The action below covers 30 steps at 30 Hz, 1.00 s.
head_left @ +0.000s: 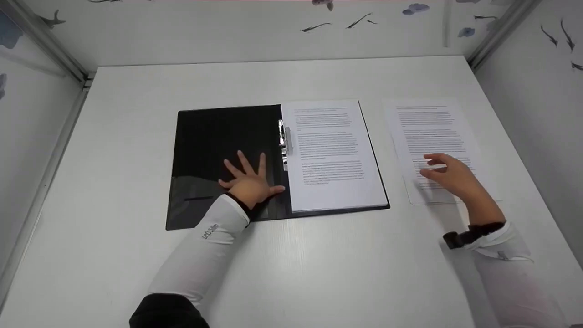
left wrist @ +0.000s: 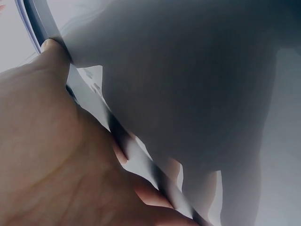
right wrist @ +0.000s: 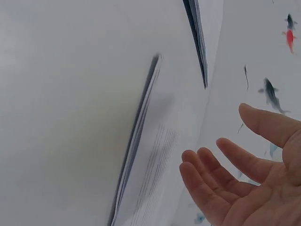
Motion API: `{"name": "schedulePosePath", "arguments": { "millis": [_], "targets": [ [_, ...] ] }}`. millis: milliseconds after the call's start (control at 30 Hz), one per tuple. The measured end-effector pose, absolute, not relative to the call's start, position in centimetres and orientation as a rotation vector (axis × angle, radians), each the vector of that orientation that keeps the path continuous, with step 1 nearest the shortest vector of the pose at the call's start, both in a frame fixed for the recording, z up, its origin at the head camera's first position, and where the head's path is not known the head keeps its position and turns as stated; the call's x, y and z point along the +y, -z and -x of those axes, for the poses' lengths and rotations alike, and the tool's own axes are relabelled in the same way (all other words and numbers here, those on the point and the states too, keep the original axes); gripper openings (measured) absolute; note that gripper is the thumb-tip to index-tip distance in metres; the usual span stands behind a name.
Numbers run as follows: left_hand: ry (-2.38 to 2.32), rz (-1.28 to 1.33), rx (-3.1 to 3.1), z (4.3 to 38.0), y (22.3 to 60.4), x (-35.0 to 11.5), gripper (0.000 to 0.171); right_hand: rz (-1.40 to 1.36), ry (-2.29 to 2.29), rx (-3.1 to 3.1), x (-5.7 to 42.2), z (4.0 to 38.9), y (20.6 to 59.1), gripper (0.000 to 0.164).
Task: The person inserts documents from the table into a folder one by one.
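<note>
A black clip folder (head_left: 218,136) lies spread on the white table, a stack of printed sheets (head_left: 334,155) on its right side. Along the fold sits a metal clip (head_left: 282,141), next to the left edge of those sheets. My left hand (head_left: 249,184) rests on the folder's left cover, fingers spread, thumb toward the fold. To the right lies a separate printed stack (head_left: 430,136); in the right wrist view this loose stack (right wrist: 155,155) shows several layered edges. Over it hovers my right hand (head_left: 448,175), fingers loosely bent and holding nothing, also seen as the hand (right wrist: 249,183) in that view.
The white table (head_left: 319,269) is bordered by a back panel (head_left: 227,36) and side panels with fish and flower prints. Its right panel (head_left: 537,82) stands close to the loose stack. A dark strap (head_left: 473,234) circles the right wrist.
</note>
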<state>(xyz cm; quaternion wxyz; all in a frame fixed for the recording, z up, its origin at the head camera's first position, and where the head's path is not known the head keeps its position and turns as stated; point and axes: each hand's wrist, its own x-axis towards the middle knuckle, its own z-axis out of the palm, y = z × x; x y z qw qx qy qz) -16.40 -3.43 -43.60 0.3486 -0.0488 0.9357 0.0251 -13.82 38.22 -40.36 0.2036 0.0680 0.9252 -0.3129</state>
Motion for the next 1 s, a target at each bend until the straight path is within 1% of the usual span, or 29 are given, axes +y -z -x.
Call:
{"name": "schedulePosePath", "arguments": {
  "millis": [200, 500, 800, 1000],
  "targets": [
    [-0.046, 0.134, 2.421, 16.4, 43.6, -3.4, 0.106, -0.235, 0.751, 2.62, 41.6, 13.8, 40.1, 0.065],
    [-0.037, 0.121, 2.421, 16.4, 43.5, -3.4, 0.107, -0.333, 0.515, 2.558, 45.4, 13.3, 40.5, 0.071],
    [-0.047, 0.114, 2.419, 16.3, 43.4, -3.5, 0.106, -0.436, 0.477, 2.54, 46.5, 13.2, 40.7, 0.081],
    [-0.062, 0.109, 2.417, 16.4, 43.4, -3.4, 0.106, -0.422, 0.406, 2.579, 46.8, 12.8, 40.7, 0.078]
  ]
}}
